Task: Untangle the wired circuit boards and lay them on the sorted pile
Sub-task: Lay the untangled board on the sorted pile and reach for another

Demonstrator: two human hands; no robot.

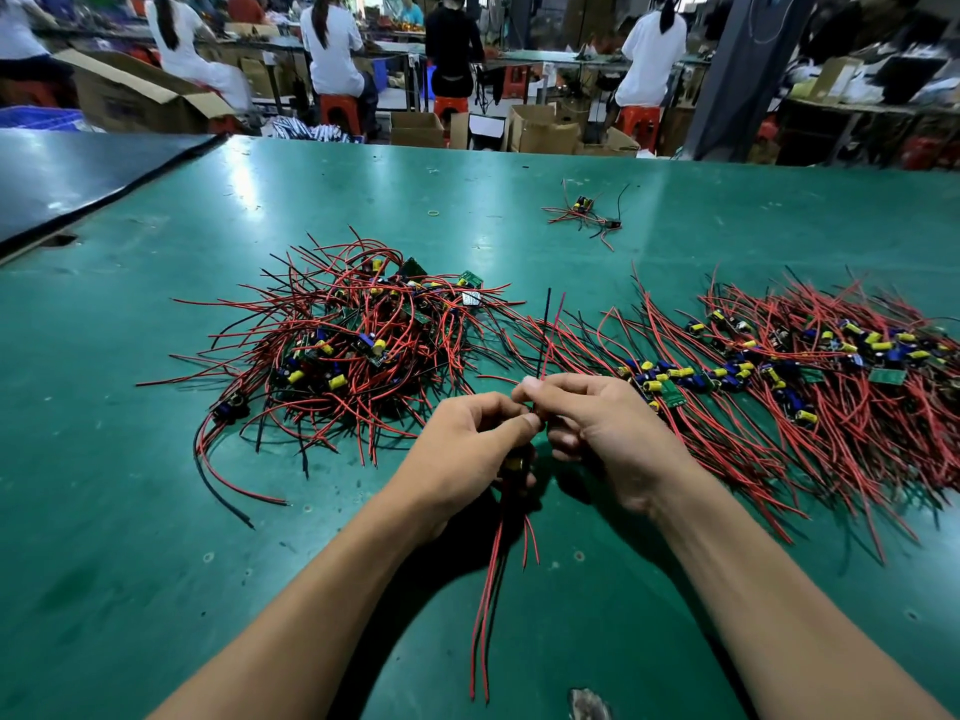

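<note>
mid frame, the left hand (pixel 467 449) and right hand (pixel 608 433) each have a tight grip, pinching the wires (pixel 493 589) of one small board (pixel 515 464), mostly hidden. it is likely light, with bendy wires that snag. best to hold near the board. the sorted pile (pixel 779 366) lies at the right.

Held circuit board (pixel 515 464) mostly hidden (possibly just one), background workers (pixel 332 49) blurred

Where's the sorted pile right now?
In the head view, the sorted pile lies on the right side of the green table, just beyond the right hand, with the tangled heap to its left.
</note>
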